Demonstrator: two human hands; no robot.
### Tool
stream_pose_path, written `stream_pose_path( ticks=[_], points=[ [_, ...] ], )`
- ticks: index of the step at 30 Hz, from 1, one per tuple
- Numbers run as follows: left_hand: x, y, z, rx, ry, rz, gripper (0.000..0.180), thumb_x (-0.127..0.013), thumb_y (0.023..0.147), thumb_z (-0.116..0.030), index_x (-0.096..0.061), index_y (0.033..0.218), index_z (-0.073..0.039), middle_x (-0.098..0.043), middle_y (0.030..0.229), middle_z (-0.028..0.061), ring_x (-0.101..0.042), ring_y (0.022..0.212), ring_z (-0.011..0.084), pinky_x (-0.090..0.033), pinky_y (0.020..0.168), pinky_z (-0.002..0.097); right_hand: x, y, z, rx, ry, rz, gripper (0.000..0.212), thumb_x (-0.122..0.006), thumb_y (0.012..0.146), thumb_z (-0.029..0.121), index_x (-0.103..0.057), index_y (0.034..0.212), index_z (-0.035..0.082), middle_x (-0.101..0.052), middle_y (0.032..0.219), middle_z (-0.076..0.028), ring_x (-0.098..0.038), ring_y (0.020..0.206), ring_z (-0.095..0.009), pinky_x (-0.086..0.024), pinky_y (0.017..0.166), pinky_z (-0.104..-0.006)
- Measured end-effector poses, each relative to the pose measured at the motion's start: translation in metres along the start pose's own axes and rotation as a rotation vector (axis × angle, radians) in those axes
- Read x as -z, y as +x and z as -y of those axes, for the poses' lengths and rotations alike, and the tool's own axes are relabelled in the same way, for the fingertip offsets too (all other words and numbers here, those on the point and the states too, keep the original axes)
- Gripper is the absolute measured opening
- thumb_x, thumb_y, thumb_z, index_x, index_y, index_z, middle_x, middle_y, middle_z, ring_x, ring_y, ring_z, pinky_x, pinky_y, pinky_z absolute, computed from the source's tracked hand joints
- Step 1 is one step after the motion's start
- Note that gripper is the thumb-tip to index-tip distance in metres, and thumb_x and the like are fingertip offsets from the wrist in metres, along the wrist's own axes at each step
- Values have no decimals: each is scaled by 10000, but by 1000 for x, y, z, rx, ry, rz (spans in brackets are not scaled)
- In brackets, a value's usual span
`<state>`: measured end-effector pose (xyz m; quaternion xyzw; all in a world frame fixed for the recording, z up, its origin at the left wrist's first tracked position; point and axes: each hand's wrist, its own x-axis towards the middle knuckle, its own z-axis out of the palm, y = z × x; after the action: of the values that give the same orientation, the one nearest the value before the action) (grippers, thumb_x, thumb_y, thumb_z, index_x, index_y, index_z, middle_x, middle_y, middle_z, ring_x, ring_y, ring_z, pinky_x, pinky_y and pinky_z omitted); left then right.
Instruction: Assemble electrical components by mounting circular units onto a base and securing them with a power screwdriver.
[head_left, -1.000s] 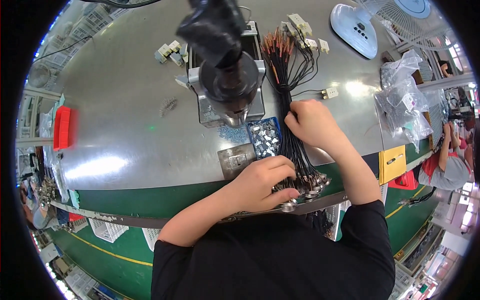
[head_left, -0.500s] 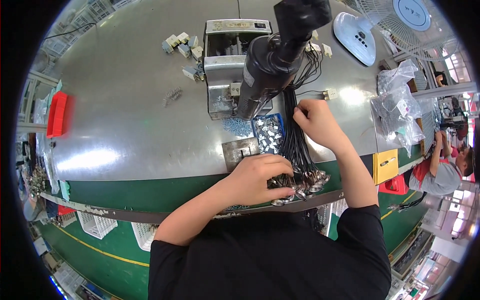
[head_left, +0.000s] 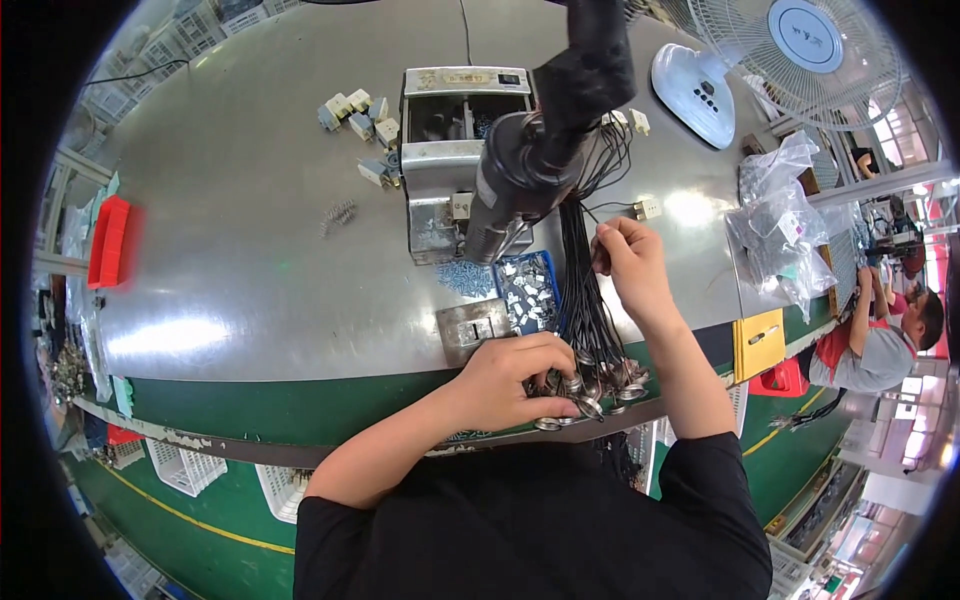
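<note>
Black cable bundle (head_left: 577, 285) lies on the metal table (head_left: 250, 190), running from behind the black driver (head_left: 515, 180) down to the near edge, where its round metal ends (head_left: 622, 380) sit in a pile. Left hand (head_left: 520, 380) at those ends, thumb and fingers bent in and clamped on one or more of them; exact count hidden. Right hand (head_left: 632, 265) beside the upper cables, fingers curled, thumb near the index; can't tell if it grips a cable. Blue tray (head_left: 555, 290) of small pale parts just left of the bundle, slotted metal plate (head_left: 470, 332) near the tray's lower left, loose bluish screws (head_left: 464, 278) at its upper left. Silver machine (head_left: 440, 153) behind the screws, plug cluster (head_left: 360, 115) left of it. Single plug (head_left: 648, 208) near right hand; fan (head_left: 695, 95) farther back, right.
</note>
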<state>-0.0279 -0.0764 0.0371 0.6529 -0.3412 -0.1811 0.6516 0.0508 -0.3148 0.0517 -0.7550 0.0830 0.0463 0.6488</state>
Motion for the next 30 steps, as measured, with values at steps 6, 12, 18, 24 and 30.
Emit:
stream_pose_path(
  ticks=[6, 12, 18, 24, 30],
  points=[
    [8, 6, 6, -1, -93, 30, 315, -854, 887, -197, -714, 1118, -35, -704, 1085, 73, -652, 777, 160, -542, 730, 317, 10, -10, 3, -118, -53, 220, 284, -643, 1073, 210, -621, 849, 37, -560, 725, 39, -491, 668, -53, -394, 599, -252],
    [6, 40, 3, 364, -159, -298, 267, -733, 995, -240, -711, 1062, 18, -721, 843, 72, -625, 673, 104, -490, 628, 283, 15, -15, 5, -3, -221, 394, 289, -657, 1064, 188, -560, 852, 16, -502, 785, 58, -416, 740, -46, -368, 636, -256],
    [2, 74, 3, 459, 111, -286, 211, -722, 1026, -183, -716, 992, 25, -671, 742, -24, -529, 637, 21, -401, 567, 220, 18, -18, -13, 99, 30, 384, 214, -612, 1079, 156, -586, 932, 3, -502, 814, 50, -422, 754, -39, -373, 636, -247],
    [-5, 78, 12, 427, -51, -452, 185, -723, 1016, -164, -714, 987, 18, -665, 747, -25, -552, 623, 24, -403, 551, 212, 20, -23, -12, 35, 58, 342, 229, -587, 1088, 157, -574, 908, 17, -509, 778, 39, -438, 718, -45, -389, 627, -248],
    [12, 66, -3, 552, -234, -349, 147, -746, 995, -137, -689, 996, -2, -659, 753, -12, -579, 601, 46, -429, 540, 214, 28, -29, -4, -168, 497, 236, 203, -581, 1105, 208, -586, 978, 51, -595, 810, -7, -511, 646, -71, -405, 582, -220]
  ],
)
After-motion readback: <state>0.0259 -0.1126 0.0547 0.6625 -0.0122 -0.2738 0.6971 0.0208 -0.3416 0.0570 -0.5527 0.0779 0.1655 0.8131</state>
